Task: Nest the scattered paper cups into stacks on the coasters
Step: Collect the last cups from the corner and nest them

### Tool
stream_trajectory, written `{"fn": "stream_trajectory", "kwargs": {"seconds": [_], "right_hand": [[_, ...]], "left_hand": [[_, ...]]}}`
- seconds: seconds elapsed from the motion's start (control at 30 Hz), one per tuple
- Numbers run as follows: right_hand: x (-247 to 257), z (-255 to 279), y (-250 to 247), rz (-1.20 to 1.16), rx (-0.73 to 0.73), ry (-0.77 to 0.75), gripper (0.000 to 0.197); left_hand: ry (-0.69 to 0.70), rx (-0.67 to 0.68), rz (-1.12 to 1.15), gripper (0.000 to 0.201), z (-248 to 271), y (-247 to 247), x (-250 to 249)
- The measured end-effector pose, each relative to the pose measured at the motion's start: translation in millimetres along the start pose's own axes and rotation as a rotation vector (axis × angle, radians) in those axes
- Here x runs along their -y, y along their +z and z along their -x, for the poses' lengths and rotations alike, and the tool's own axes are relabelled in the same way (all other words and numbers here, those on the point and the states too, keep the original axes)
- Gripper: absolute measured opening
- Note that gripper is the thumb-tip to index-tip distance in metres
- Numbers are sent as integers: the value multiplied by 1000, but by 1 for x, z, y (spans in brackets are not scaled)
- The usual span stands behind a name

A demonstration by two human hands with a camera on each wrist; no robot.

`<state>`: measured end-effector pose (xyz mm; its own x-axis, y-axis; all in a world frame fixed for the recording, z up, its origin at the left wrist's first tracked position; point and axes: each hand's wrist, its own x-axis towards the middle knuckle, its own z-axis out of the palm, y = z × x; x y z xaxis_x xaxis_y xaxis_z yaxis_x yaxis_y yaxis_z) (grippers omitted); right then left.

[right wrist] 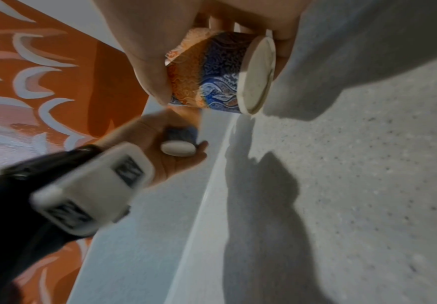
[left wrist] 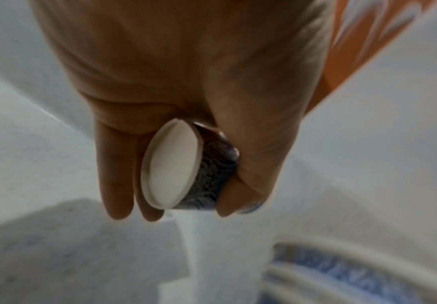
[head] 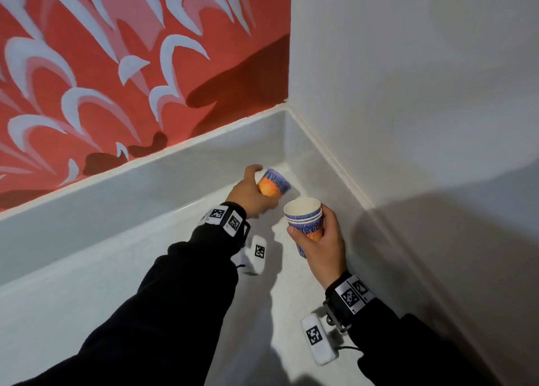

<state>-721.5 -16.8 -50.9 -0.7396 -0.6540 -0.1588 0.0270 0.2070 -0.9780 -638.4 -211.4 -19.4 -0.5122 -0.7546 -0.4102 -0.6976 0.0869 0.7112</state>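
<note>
Paper cups are in both hands above the pale speckled counter [head: 122,269], none on a coaster; no coaster is in view. On the left, the left hand [head: 248,194] curls round a single blue-and-orange patterned paper cup [head: 274,183], tipped on its side, probably just lifted for nesting. To its right, the right hand [head: 322,245] clasps a nested stack of blue-and-orange paper cups [head: 304,218] upright, mouth open, likely to receive it.
</note>
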Motion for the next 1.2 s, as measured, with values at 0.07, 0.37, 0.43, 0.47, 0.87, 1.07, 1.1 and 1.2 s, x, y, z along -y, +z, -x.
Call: {"fn": "stream_trajectory", "kwargs": {"seconds": [0.07,0.37,0.43,0.47,0.87,1.07,1.1,1.2], "right_hand": [[12,9,-4,-6,31,-28,65],[48,81,-36,17,166,-186,67],[53,104,-43,28,222,-218,65],[54,114,-45,40,256,-233,66],[93,244,-29,-21,522,-399,64],[119,303,-6,34,656,-502,66],[124,314,-1,54,689,-524,65],[134,337,17,108,733,-564,57]], "left_hand": [[47,-42,210,76,25,-13,-15],[196,-292,764,74,184,2,-31],[242,-287,837,74,214,9,-31],[269,-288,868,70,226,12,-32],[401,-433,848,79,377,-6,0],[539,-528,666,62,456,-40,44],[569,-548,593,59,470,-52,49],[622,-475,250,43,499,-79,62]]}}
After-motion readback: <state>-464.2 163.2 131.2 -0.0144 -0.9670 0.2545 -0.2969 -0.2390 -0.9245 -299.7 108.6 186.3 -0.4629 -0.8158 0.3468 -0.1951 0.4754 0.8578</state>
